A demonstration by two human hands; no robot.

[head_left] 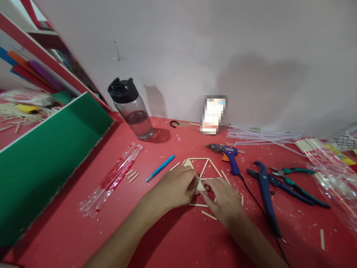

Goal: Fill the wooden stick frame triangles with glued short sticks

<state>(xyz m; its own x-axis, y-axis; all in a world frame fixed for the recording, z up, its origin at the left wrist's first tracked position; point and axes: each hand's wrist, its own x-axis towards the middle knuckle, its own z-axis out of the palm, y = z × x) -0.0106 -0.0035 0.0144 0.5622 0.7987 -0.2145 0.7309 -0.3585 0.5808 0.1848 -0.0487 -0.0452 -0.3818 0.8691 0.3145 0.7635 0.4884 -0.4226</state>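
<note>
Left forearm (125, 230) and right forearm (258, 238) — nearest the camera — converge over the red tabletop (170, 245). Ribbed stick panel (201, 185), mid-tabletop, over the open stick frame (198, 158): long axis slanting from far left to near right, partly hidden by the left hand (182, 186). Left hand: fingers curled, grasping the panel. Right hand (224, 195): half closed, thumb and fingers at the panel's near end — whether pinching cannot be told. Blue pen (160, 168), left of frame; glue gun (227, 154), right, nozzle leftward.
</note>
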